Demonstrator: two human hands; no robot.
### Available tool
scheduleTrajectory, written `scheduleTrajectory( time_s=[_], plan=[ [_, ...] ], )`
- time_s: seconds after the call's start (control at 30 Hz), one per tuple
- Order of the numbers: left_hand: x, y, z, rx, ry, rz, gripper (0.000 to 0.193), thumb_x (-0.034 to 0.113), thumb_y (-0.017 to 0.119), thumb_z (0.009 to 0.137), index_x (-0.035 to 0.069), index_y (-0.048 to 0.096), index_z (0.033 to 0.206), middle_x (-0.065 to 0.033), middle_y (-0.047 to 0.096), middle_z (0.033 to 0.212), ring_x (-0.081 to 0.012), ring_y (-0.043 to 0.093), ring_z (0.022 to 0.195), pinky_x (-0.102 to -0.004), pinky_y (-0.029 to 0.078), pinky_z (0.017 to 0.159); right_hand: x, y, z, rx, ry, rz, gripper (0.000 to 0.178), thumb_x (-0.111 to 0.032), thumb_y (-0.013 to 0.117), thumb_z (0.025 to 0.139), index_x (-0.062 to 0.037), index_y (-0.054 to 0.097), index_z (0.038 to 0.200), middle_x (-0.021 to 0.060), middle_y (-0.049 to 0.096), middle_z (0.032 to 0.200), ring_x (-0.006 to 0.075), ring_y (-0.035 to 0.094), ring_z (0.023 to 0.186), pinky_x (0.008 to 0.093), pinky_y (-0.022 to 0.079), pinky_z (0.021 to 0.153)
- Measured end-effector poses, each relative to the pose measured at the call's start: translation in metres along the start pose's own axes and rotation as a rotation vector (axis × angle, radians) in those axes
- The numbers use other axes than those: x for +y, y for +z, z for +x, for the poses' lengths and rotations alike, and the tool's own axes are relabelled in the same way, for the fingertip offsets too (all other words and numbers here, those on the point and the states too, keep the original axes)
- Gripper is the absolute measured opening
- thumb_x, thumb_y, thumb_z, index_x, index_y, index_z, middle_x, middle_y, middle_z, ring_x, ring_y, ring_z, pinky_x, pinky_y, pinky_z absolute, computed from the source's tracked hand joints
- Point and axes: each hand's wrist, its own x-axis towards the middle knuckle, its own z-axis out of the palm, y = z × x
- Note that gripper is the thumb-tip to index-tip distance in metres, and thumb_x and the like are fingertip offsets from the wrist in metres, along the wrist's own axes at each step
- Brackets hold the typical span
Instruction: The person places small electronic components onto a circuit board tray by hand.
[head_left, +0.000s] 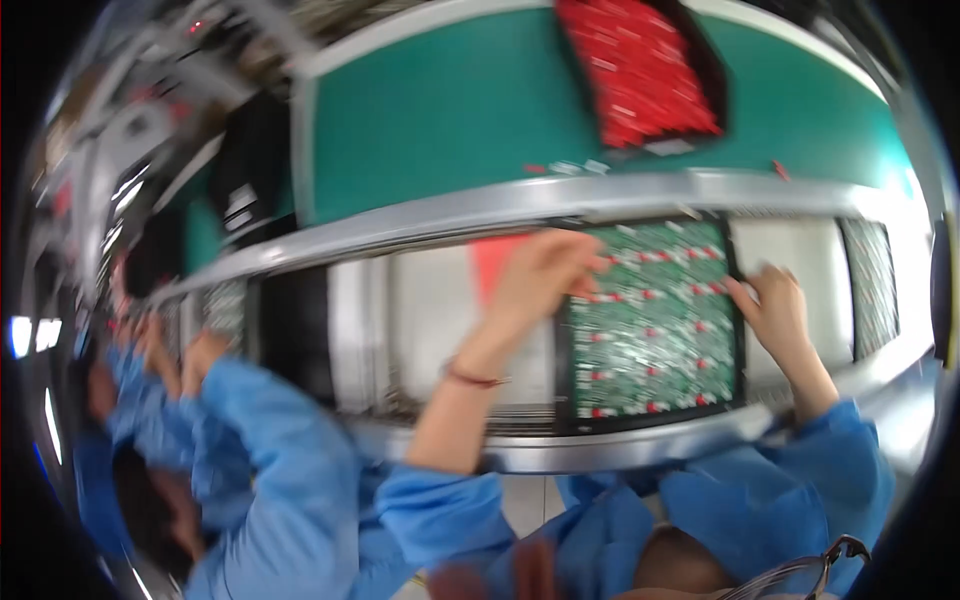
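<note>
A green circuit board panel [655, 330] dotted with small red components lies in a black frame [566, 375] on the line in front of me. Over its upper left corner hovers my left hand [548, 272], fingers bent and drawn together; whatever is pinched in them is too small and blurred to name. My right hand [778, 308] is at the panel's right edge, its thumb beside the frame and apart from the curled fingers. Nothing shows in it. A red sheet [492, 262] lies partly behind my left hand.
Beyond the metal rail [440, 208], a black bin of red components [650, 70] stands on the green work surface [430, 110]. Another framed panel [872, 275] sits farther right. At left, co-workers in blue sleeves [285, 430] work along the same line. A dark tray [295, 330] lies near them.
</note>
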Motion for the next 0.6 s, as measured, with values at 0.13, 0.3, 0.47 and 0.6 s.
scheduleTrajectory(
  time_s=[0.13,0.3,0.47,0.6],
  plan=[
    [0.0,0.01,-0.004,0.107,0.017,0.042,0.025,0.027,0.065,0.08,0.002,0.059,0.08,-0.0024,0.058,0.064,-0.0067,0.05,0.052,-0.0202,0.04,0.046,0.004,0.009,-0.011,0.028,-0.162,0.07,0.029,-0.023,0.06,0.078,0.0013,0.055,0.063,0.0153,0.045,0.058,0.0304,0.047,0.055,0.0403,0.033,0.051],
    [0.011,0.023,-0.003,0.171,0.198,0.185,0.027,0.025,0.068,0.077,0.0,0.058,0.076,-0.0034,0.058,0.063,-0.0054,0.051,0.056,-0.0196,0.039,0.048,-0.001,-0.022,0.016,-0.444,-0.366,0.592,0.027,-0.021,0.064,0.073,0.0024,0.061,0.086,0.0129,0.046,0.061,0.0248,0.046,0.054,0.0354,0.036,0.052],
    [0.016,0.024,-0.004,0.155,0.13,0.065,0.022,0.02,0.063,0.08,0.0,0.056,0.079,-0.0038,0.058,0.065,-0.0064,0.051,0.054,-0.0196,0.04,0.047,0.014,-0.034,0.095,0.016,-0.593,0.402,0.013,-0.007,0.059,0.077,0.0015,0.058,0.087,0.0124,0.051,0.07,0.0255,0.051,0.061,0.031,0.04,0.057],
    [0.012,0.018,-0.001,0.151,0.217,-0.008,0.013,0.01,0.061,0.077,-0.001,0.055,0.081,-0.0076,0.061,0.068,-0.0093,0.053,0.052,-0.0219,0.042,0.046,-0.018,-0.037,0.158,0.305,-0.597,0.219,0.017,-0.002,0.05,0.082,0.0029,0.055,0.098,0.0186,0.055,0.094,0.0325,0.054,0.086,0.0365,0.043,0.076]
  ],
)
